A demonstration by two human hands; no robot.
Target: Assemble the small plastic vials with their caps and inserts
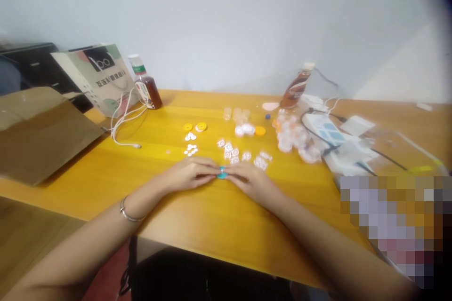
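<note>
Between my two hands, low over the table, is a small round teal disc (pixel 222 173), like a cap or lid. My left hand (pixel 193 172) pinches its left edge, fingers closed. From the other side my right hand (pixel 249 179) grips the right edge, fingertips close to the left ones. Just beyond the hands lie several small white pieces with reddish markings (pixel 231 152). Small white discs (pixel 191 149) sit in two groups beyond my left hand, with two yellow round lids (pixel 188 127) behind them. Fine detail on the teal disc is blurred.
Clear cups (pixel 241 115), white lids (pixel 245 130) and an orange lid (pixel 260 130) stand farther back. A bag of round containers (pixel 293 134), a power strip (pixel 326 129) and cables lie right. Two bottles, a white cable (pixel 123 143), a paper bag (pixel 106 80) and cardboard (pixel 45 131) are around.
</note>
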